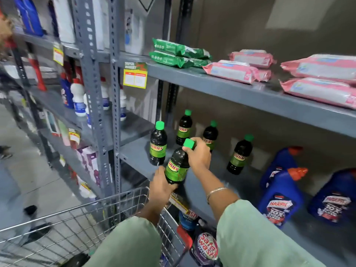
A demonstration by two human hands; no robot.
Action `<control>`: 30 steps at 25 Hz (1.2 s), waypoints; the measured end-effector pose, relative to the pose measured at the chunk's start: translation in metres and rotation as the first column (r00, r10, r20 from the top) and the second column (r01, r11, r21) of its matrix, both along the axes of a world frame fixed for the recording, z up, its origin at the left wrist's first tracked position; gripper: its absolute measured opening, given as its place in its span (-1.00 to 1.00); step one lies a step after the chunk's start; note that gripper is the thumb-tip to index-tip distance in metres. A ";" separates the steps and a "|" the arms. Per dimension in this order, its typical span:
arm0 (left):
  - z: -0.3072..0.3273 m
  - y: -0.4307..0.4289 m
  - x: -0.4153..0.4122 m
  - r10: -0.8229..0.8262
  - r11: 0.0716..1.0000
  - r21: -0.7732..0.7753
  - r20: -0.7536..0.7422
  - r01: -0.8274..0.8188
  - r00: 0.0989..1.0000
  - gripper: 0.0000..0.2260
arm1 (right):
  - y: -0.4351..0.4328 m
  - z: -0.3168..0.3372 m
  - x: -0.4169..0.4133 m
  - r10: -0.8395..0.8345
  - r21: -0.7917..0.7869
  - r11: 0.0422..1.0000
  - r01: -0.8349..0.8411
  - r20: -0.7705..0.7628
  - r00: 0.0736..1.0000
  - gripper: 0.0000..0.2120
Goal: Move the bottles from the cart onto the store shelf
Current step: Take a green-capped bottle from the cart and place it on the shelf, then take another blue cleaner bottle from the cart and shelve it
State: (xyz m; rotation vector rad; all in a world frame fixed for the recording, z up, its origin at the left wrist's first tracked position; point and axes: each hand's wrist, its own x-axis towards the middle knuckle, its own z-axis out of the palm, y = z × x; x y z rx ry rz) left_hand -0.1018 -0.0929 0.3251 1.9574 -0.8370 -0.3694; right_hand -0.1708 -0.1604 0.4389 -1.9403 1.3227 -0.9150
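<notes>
A dark bottle (177, 166) with a green cap and green label is held tilted above the front edge of the grey middle shelf (134, 157). My left hand (160, 186) grips its base and my right hand (199, 156) holds its neck just under the cap. Several matching bottles stand upright on that shelf: one to the left (158, 146), one behind (184, 128), one partly hidden by my right hand (211, 132), one further right (239, 155). The wire cart (77, 224) is below, at the bottom left.
Blue jugs with orange caps (281, 191) stand at the right of the same shelf. Green and pink packs (231, 71) lie on the shelf above. A grey slotted upright (115, 112) divides the racks. Detergent bottles (205, 247) sit on the shelf below. A person's feet (30, 210) are in the aisle.
</notes>
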 end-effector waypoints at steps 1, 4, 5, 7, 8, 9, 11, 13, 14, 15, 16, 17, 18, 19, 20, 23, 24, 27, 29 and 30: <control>-0.002 -0.010 -0.004 -0.006 1.000 -0.004 -0.025 0.006 1.000 -0.53 | -0.005 0.000 -0.003 0.001 -0.013 1.000 -0.002 -0.023 1.000 -0.63; -0.006 -0.033 -0.015 0.005 1.000 -0.016 -0.097 -0.007 0.995 -0.54 | -0.017 -0.001 -0.005 0.014 -0.074 0.997 -0.020 -0.088 0.996 -0.62; -0.007 -0.040 -0.016 0.014 1.000 -0.021 -0.121 -0.017 0.993 -0.52 | -0.020 -0.002 -0.004 0.018 -0.103 0.994 -0.029 -0.105 0.994 -0.61; -0.010 -0.052 -0.014 0.022 0.999 -0.019 -0.152 -0.025 0.988 -0.49 | -0.027 -0.005 0.001 0.030 -0.143 0.988 -0.049 -0.131 0.991 -0.60; -0.011 -0.057 -0.012 0.019 1.000 -0.017 -0.148 -0.021 0.989 -0.48 | -0.029 -0.006 0.003 0.032 -0.152 0.987 -0.052 -0.133 0.991 -0.60; -0.013 -0.061 -0.009 0.013 1.000 -0.013 -0.149 -0.015 0.989 -0.48 | -0.032 -0.008 0.004 0.029 -0.159 0.986 -0.050 -0.133 0.991 -0.60; -0.013 -0.064 -0.005 -0.012 1.000 -0.003 -0.157 0.012 0.988 -0.46 | -0.035 -0.012 0.005 0.027 -0.177 0.983 -0.050 -0.130 0.991 -0.58; -0.016 -0.054 -0.002 -0.056 0.998 -0.001 -0.102 0.056 0.993 -0.42 | -0.029 -0.019 0.003 0.045 -0.218 0.974 -0.070 -0.117 0.992 -0.53; -0.018 -0.046 0.001 -0.068 0.998 -0.005 -0.038 0.068 0.997 -0.41 | -0.024 -0.024 0.003 0.035 -0.287 0.956 -0.067 -0.115 0.993 -0.49; -0.024 -0.033 0.007 -0.053 0.999 -0.005 0.040 0.054 0.998 -0.41 | -0.016 -0.031 0.006 0.020 -0.381 0.923 -0.060 -0.108 0.994 -0.45; -0.031 -0.018 0.014 -0.018 1.000 -0.001 0.116 0.018 0.993 -0.45 | -0.007 -0.039 0.010 0.013 -0.477 0.877 -0.057 -0.096 0.995 -0.43; -0.041 0.002 0.024 0.036 0.999 0.005 0.167 -0.037 0.985 -0.51 | 0.006 -0.050 0.017 0.034 -0.531 0.844 -0.075 -0.086 0.996 -0.43; -0.051 0.022 0.036 0.090 0.995 0.019 0.184 -0.095 0.979 -0.59 | 0.020 -0.061 0.027 0.070 -0.543 0.832 -0.109 -0.093 0.993 -0.43; -0.064 0.047 0.048 0.137 0.988 0.044 0.174 -0.147 0.975 -0.65 | 0.036 -0.078 0.038 0.118 -0.530 0.832 -0.165 -0.122 0.986 -0.43; -0.077 0.068 0.060 0.170 0.979 0.089 0.145 -0.184 0.975 -0.69 | 0.049 -0.094 0.049 0.164 -0.509 0.830 -0.229 -0.170 0.972 -0.44; -0.142 0.140 0.101 0.171 0.918 0.360 0.018 -0.166 0.985 -0.78 | 0.093 -0.170 0.085 0.317 -0.270 0.871 -0.410 -0.329 0.890 -0.46; -0.163 0.161 0.108 0.128 0.871 0.484 -0.047 -0.090 0.991 -0.85 | 0.106 -0.200 0.092 0.367 -0.092 0.902 -0.421 -0.348 0.863 -0.48; -0.234 0.223 0.115 0.091 0.684 0.718 -0.258 0.128 0.962 -0.82 | 0.149 -0.305 0.107 0.501 0.548 0.799 -0.248 -0.379 0.778 -0.53; -0.275 0.253 0.109 0.152 0.577 0.790 -0.352 0.207 0.923 -0.59 | 0.177 -0.367 0.104 0.602 0.747 0.650 -0.137 -0.397 0.692 -0.51; -0.295 0.263 0.105 0.179 0.543 0.802 -0.400 0.249 0.899 -0.51 | 0.189 -0.393 0.102 0.649 0.799 0.595 -0.083 -0.417 0.637 -0.49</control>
